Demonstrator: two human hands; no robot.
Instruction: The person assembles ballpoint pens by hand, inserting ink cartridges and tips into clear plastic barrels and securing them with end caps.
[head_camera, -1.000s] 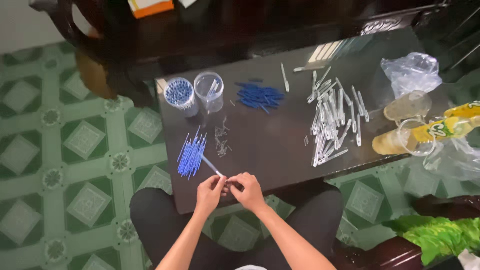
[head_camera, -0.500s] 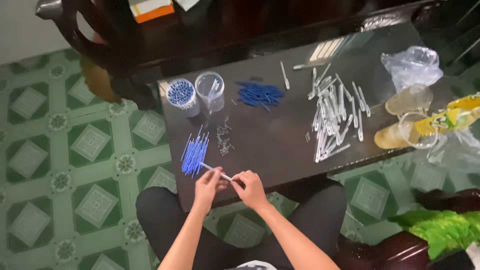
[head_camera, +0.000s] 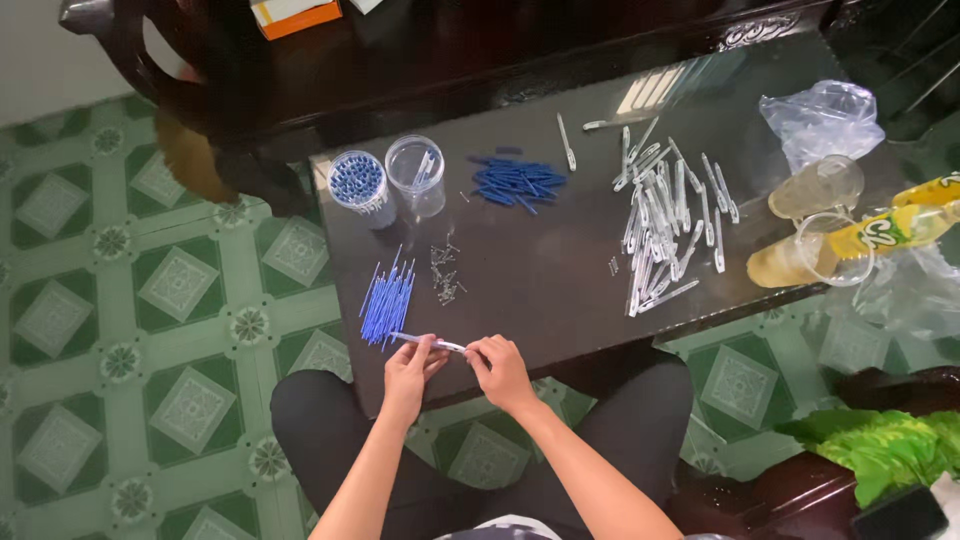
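Note:
Both my hands meet at the near edge of a dark glass table (head_camera: 560, 270). My left hand (head_camera: 408, 372) and my right hand (head_camera: 502, 370) hold the two ends of one thin clear pen barrel (head_camera: 432, 343) between the fingertips. Just beyond my left hand lies a bundle of thin blue refills (head_camera: 387, 300). A small heap of metal springs (head_camera: 445, 275) sits beside it. Farther back lie a pile of short blue caps (head_camera: 518, 182) and a spread of clear barrels (head_camera: 665, 225).
Two clear round tubs stand at the back left, one with blue parts (head_camera: 358, 184), one nearly empty (head_camera: 416, 172). Clear cups (head_camera: 820, 185), a yellow bottle (head_camera: 880, 232) and plastic bags (head_camera: 820, 115) crowd the right end. Green patterned floor tiles surround the table.
The view has shifted slightly. My hands stay together on the barrel at the table's edge, the fingers turning a little.

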